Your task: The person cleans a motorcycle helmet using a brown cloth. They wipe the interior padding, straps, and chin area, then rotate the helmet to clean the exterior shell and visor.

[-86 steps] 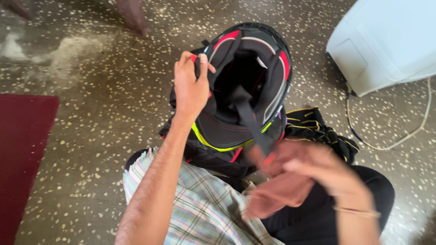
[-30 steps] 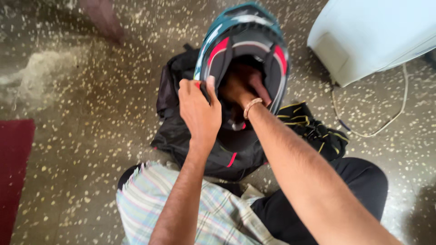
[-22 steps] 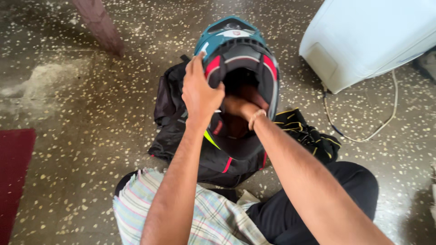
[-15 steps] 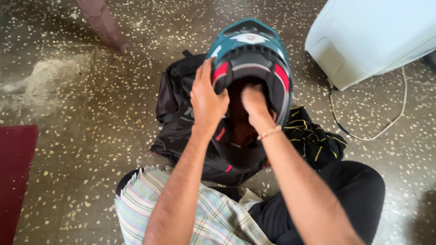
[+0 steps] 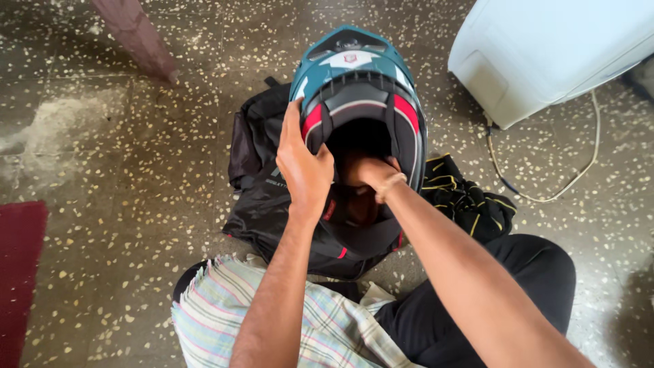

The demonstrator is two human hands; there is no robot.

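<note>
A teal, black and red full-face helmet [image 5: 354,75] stands on a black bag [image 5: 262,184] on the floor, its opening facing me. My left hand [image 5: 304,163] grips the left edge of the opening, thumb on the padding. Up to the wrist, my right hand [image 5: 364,170] is inside the helmet; its fingers are hidden in the dark interior, and a thin band shows on the wrist. Whether it holds anything in there I cannot tell.
A white appliance [image 5: 552,48] with a pale cable [image 5: 545,194] sits at the upper right. A black and yellow glove [image 5: 466,201] lies right of the helmet. A striped cloth [image 5: 327,327] covers my lap. A red mat [image 5: 17,272] is at left, someone's leg [image 5: 136,34] at top.
The helmet has turned from facing up with a strap hanging to standing with its top away from me. My right hand, earlier holding a reddish cloth outside, has gone into the helmet.
</note>
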